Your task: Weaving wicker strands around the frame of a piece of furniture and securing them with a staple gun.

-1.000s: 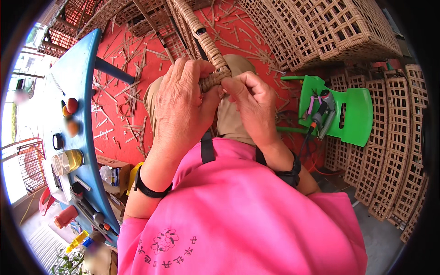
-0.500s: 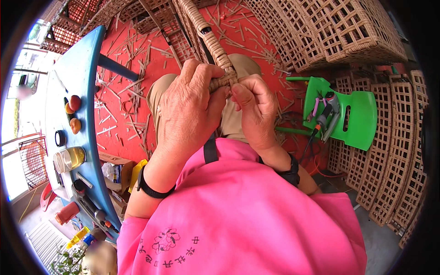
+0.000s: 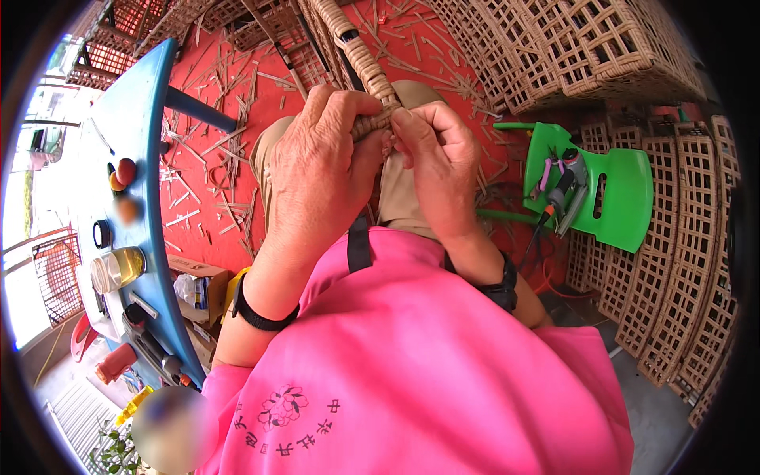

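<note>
A frame bar wound with tan rattan-like strip (image 3: 366,63) slants down from the top of the view to a wrapped corner between my knees. My left hand (image 3: 321,170) is closed over the short wrapped piece at that corner, its fingers bent across the top and its thumb below. From the other side my right hand (image 3: 443,166) pinches the corner, the thumb pressed on the wrapping and the fingers curled. Both sets of fingertips nearly meet there. Whether a loose strip end lies between them is hidden.
Cut strip scraps litter the red floor (image 3: 229,170). To the right a green chair (image 3: 625,198) carries a corded power tool (image 3: 566,186) and pliers. Woven panels (image 3: 669,253) stand beyond it. A blue table (image 3: 146,229) on the left bears a glass jar (image 3: 119,269) and fruit.
My right thumb has shifted up onto the corner, and its fingers are curled closer in. The left hand keeps its hold with little movement. The view has shifted slightly.
</note>
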`<state>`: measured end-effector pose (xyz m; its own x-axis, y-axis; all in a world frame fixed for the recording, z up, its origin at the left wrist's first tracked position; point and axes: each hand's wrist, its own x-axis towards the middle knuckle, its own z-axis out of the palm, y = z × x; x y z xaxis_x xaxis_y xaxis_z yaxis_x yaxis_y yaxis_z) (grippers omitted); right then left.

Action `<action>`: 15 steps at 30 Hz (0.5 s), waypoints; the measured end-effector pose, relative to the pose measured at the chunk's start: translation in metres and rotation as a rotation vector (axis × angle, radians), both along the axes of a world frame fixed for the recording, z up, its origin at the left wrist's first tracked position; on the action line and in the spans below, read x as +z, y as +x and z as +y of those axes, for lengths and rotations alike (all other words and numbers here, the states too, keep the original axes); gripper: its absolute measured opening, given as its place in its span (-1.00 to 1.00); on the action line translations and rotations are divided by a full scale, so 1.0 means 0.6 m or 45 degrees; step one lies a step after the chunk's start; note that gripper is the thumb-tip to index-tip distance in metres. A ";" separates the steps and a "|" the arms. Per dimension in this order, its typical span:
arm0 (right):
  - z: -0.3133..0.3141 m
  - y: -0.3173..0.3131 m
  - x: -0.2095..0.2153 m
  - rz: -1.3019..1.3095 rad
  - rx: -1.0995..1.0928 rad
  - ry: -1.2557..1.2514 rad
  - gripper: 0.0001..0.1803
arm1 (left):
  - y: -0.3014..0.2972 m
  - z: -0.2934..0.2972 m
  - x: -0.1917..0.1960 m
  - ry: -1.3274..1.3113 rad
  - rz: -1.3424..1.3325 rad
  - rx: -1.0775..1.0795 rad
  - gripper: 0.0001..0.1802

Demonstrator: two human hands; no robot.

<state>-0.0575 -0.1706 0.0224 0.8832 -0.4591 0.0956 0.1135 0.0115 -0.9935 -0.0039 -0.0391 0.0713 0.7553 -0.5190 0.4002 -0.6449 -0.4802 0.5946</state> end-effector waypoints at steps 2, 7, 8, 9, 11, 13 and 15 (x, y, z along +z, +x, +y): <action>-0.009 -0.008 0.005 0.037 0.025 0.259 -0.78 | 0.002 0.004 0.000 0.003 0.034 0.008 -0.72; -0.031 -0.038 -0.017 0.068 0.067 0.328 -0.83 | 0.006 0.011 0.009 -0.029 0.208 -0.081 -0.66; -0.025 -0.040 -0.022 -0.016 0.109 0.372 -0.83 | 0.005 0.012 0.010 -0.025 0.202 -0.079 -0.66; -0.019 -0.037 -0.027 -0.022 0.110 0.376 -0.83 | 0.004 0.013 0.009 0.034 0.117 -0.098 -0.64; -0.012 -0.028 -0.032 -0.180 0.102 0.106 -0.83 | 0.002 0.013 0.007 0.099 0.024 -0.116 -0.61; -0.014 -0.025 -0.035 -0.214 0.107 0.047 -0.83 | -0.001 0.013 0.006 0.167 -0.017 -0.071 -0.59; -0.018 -0.022 -0.035 -0.249 0.107 -0.015 -0.84 | 0.002 0.013 0.003 0.118 0.042 -0.075 -0.59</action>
